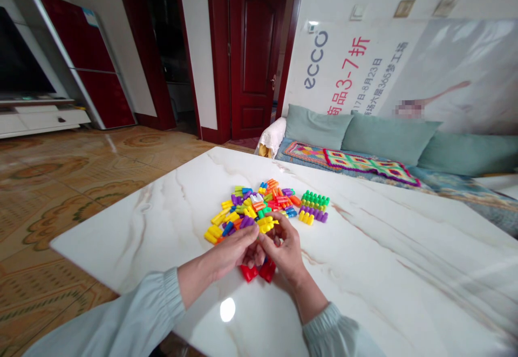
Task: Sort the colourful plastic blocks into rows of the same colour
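Head view: yellow blocks (266, 224) between left hand (238, 248) and right hand (289, 253), fingers (287, 225) clamped on them.

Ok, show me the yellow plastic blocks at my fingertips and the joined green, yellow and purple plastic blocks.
Yellow plastic blocks (266, 224): head view, visible middle.
Joined green, yellow and purple plastic blocks (314, 205): head view, central rows.

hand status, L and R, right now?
Left hand: fingers curled, thumb tip by the yellow plastic building blocks; whether it grips anything can't be told.
Right hand: closed, apparently pinching those yellow blocks.
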### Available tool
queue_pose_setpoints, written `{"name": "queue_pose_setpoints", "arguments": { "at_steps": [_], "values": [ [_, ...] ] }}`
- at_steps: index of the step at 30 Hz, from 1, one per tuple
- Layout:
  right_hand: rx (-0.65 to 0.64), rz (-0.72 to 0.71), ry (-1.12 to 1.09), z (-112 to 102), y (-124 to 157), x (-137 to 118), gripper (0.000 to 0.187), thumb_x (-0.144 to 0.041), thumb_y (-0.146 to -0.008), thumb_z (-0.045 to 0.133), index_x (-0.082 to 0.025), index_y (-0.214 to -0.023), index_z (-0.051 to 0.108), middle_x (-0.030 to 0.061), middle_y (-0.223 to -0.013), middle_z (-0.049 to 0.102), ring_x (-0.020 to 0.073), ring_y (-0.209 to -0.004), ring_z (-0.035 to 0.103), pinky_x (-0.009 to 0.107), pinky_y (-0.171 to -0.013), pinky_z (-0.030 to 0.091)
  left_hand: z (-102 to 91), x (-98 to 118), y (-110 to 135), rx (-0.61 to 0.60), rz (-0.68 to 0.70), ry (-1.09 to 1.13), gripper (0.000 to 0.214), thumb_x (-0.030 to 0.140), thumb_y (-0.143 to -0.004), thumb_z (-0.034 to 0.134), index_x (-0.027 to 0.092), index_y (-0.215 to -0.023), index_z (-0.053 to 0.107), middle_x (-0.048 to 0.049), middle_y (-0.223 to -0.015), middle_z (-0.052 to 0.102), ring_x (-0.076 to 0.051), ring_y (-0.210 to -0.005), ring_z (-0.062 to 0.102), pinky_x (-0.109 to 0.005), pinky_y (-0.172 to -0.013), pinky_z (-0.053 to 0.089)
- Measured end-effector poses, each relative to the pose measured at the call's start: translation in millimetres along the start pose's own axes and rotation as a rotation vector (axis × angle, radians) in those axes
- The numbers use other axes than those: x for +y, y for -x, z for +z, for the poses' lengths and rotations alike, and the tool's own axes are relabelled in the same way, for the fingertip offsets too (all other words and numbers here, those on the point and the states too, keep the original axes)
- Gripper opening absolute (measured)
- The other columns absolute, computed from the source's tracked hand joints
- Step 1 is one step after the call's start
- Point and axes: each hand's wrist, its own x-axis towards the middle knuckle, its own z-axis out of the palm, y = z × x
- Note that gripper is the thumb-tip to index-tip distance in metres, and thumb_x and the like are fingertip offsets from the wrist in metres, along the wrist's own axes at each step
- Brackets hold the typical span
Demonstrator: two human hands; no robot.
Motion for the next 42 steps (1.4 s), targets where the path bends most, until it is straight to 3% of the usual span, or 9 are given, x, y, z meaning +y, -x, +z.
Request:
{"name": "queue_pose_setpoints", "arguments": {
  "at_steps": [11,13,16,19,22,24,28,34,42],
  "values": [
    [0.028,-0.101,0.121,-4.7,-2.2,-4.8,0.036,-0.027,-0.075,0.062,-0.019,-0.109,0.054,-0.0077,-0.06,0.049,0.0091,-0.05,0.045,0.021,-0.049,0.039,-4.6,6.2,2.2,-0.005,-0.014,-0.072,0.047,0.061,-0.077,0.065,0.014,-0.083,0.06,-0.0016,-0.062,0.062,-0.008,-0.053,0.053,-0.019,-0.05,0.035],
    [0.135,-0.111,0.152,-19.0,-7.3,-2.9,0.036,-0.029,-0.076,0.06,-0.019,-0.11,0.053,-0.0079,-0.059,0.048,0.0093,-0.048,0.045,0.021,-0.048,0.039,-8.7,9.6,2.6,0.026,-0.024,-0.098,0.047,0.056,-0.075,0.07,0.014,-0.094,0.062,-0.0021,-0.066,0.064,-0.008,-0.054,0.053,-0.019,-0.049,0.034],
    [0.435,-0.074,0.292,-56.7,-16.6,5.8,0.038,-0.035,-0.078,0.057,-0.018,-0.111,0.051,-0.0042,-0.066,0.055,0.011,-0.05,0.049,0.023,-0.051,0.041,-17.0,16.3,2.9,0.122,-0.024,-0.118,0.052,0.05,-0.071,0.075,0.013,-0.105,0.063,-0.0024,-0.07,0.064,-0.009,-0.055,0.053,-0.019,-0.049,0.034],
    [0.614,0.129,0.676,-96.9,-21.4,18.2,0.04,-0.039,-0.075,0.059,-0.017,-0.108,0.054,0.0042,-0.086,0.064,0.0161,-0.063,0.058,0.03,-0.065,0.045,-25.2,22.8,2.3,0.208,0.024,-0.091,0.049,0.045,-0.068,0.078,0.012,-0.102,0.066,-0.0016,-0.071,0.063,-0.008,-0.057,0.052,-0.019,-0.052,0.037],
    [0.492,0.513,0.983,-117.7,-20.4,28.8,0.039,-0.039,-0.074,0.056,-0.017,-0.106,0.058,0.0113,-0.095,0.066,0.0259,-0.081,0.063,0.034,-0.068,0.044,-30.5,27.6,2.0,0.244,0.065,-0.066,0.041,0.041,-0.068,0.079,0.012,-0.095,0.067,-0.0009,-0.07,0.061,-0.008,-0.056,0.051,-0.018,-0.05,0.036],
    [0.385,0.644,1.061,-119.3,-18.8,33.1,0.038,-0.039,-0.077,0.053,-0.017,-0.108,0.058,0.0132,-0.102,0.066,0.028,-0.089,0.064,0.034,-0.068,0.043,-32.2,30.0,2.5,0.25,0.079,-0.051,0.037,0.038,-0.068,0.079,0.012,-0.092,0.068,-0.0009,-0.069,0.061,-0.007,-0.056,0.051,-0.017,-0.049,0.035],
    [0.322,0.643,1.106,-113.7,-17.6,37.4,0.04,-0.046,-0.082,0.051,-0.021,-0.113,0.057,0.0099,-0.111,0.064,0.0264,-0.095,0.063,0.032,-0.068,0.042,-34.7,33.8,4.2,0.249,0.106,-0.041,0.032,0.033,-0.069,0.078,0.011,-0.092,0.069,-0.0024,-0.071,0.062,-0.009,-0.06,0.053,-0.017,-0.052,0.038],
    [0.311,0.613,1.114,-114.6,-18.3,39.4,0.036,-0.047,-0.084,0.054,-0.023,-0.11,0.059,0.0049,-0.11,0.065,0.0227,-0.095,0.063,0.029,-0.064,0.04,-45.0,44.4,5.6,0.327,0.154,-0.073,0.033,0.032,-0.069,0.077,0.011,-0.093,0.069,-0.0033,-0.073,0.063,-0.01,-0.059,0.054,-0.019,-0.05,0.038],
    [0.318,0.589,1.097,-115.4,-19.1,37.9,0.037,-0.044,-0.085,0.052,-0.023,-0.113,0.061,0.0063,-0.112,0.065,0.0239,-0.093,0.063,0.032,-0.066,0.041,-50.3,59.6,11.4,0.423,0.222,-0.072,0.033,0.03,-0.065,0.078,0.012,-0.091,0.071,-0.0022,-0.072,0.062,-0.011,-0.063,0.054,-0.02,-0.053,0.039]
  ]
}}
